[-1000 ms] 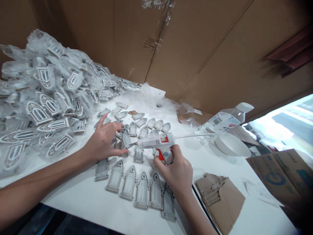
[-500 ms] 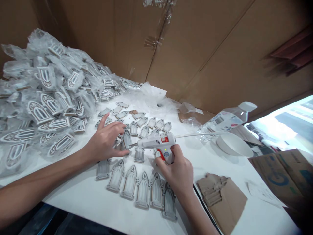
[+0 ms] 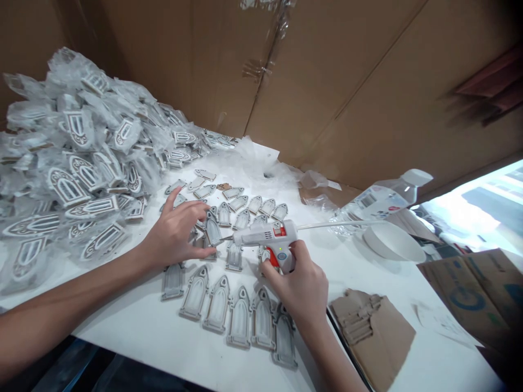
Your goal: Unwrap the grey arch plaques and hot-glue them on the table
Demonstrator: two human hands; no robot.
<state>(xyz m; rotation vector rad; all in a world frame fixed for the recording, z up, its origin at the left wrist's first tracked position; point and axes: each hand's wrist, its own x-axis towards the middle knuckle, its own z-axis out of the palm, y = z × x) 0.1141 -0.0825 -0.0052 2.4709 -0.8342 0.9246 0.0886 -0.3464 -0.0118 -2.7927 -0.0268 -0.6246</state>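
Note:
In my right hand [image 3: 304,286] is a white hot glue gun [image 3: 267,234] with a red trigger, a clear glue stick jutting from its back. Its nozzle points left, close to the lower edge of a small grey arched window piece [image 3: 213,228]. My left hand [image 3: 175,231] grips that piece by its ends, fingers at the top and thumb at the bottom. A row of larger arched window pieces [image 3: 216,305] lies below the hands. Smaller arched pieces [image 3: 242,219] are spread out beyond the glue gun.
A tall heap of plastic-wrapped window pieces [image 3: 81,147] fills the left side. To the right are a clear plastic bottle [image 3: 382,196], a white bowl [image 3: 394,243] and a torn cardboard piece [image 3: 384,337]. Cardboard walls [image 3: 196,65] rise behind the white table [image 3: 134,326].
The glue gun and my right hand have shifted slightly to the right, with the nozzle a little farther from my left thumb. My left hand keeps nearly the same pose.

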